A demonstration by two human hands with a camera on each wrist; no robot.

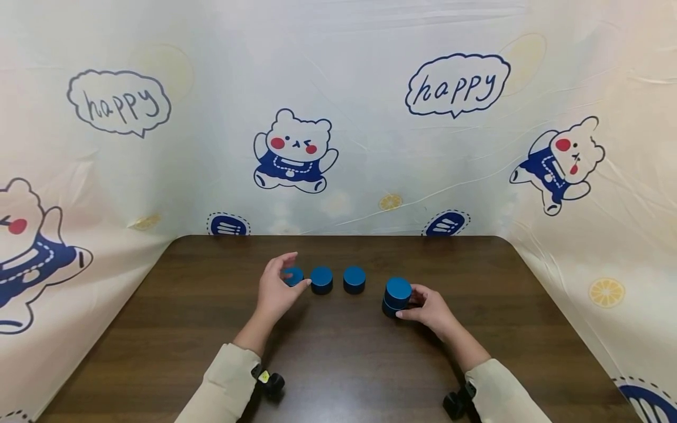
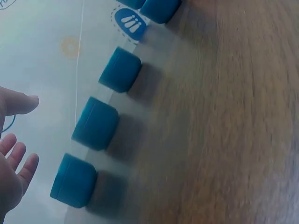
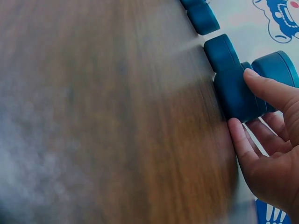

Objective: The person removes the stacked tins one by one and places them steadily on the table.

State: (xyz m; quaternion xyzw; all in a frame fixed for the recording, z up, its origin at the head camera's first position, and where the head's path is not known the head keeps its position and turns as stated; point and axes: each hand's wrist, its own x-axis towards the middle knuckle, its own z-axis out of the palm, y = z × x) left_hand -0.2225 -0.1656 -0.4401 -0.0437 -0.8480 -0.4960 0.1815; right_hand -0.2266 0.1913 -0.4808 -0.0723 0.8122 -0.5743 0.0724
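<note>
Three short, round blue tins stand in a row in the head view: a left one (image 1: 294, 275), a middle one (image 1: 321, 280) and a right one (image 1: 354, 279). My left hand (image 1: 276, 289) is at the left tin, thumb and fingers spread. The left wrist view shows this hand's fingers (image 2: 29, 169) apart from the nearest tin (image 2: 74, 181). Farther right, an upper tin (image 1: 398, 288) is stacked on a lower tin (image 3: 236, 93). My right hand (image 1: 432, 309) grips this stack, its thumb against the side and its fingers curled behind, partly hidden.
The dark brown wooden table (image 1: 328, 364) ends at a back edge just behind the tins. A pale printed cloth (image 1: 370, 153) with bears and "happy" bubbles hangs behind and at both sides. Black cameras are strapped to both wrists, over pale sleeves (image 1: 227, 376).
</note>
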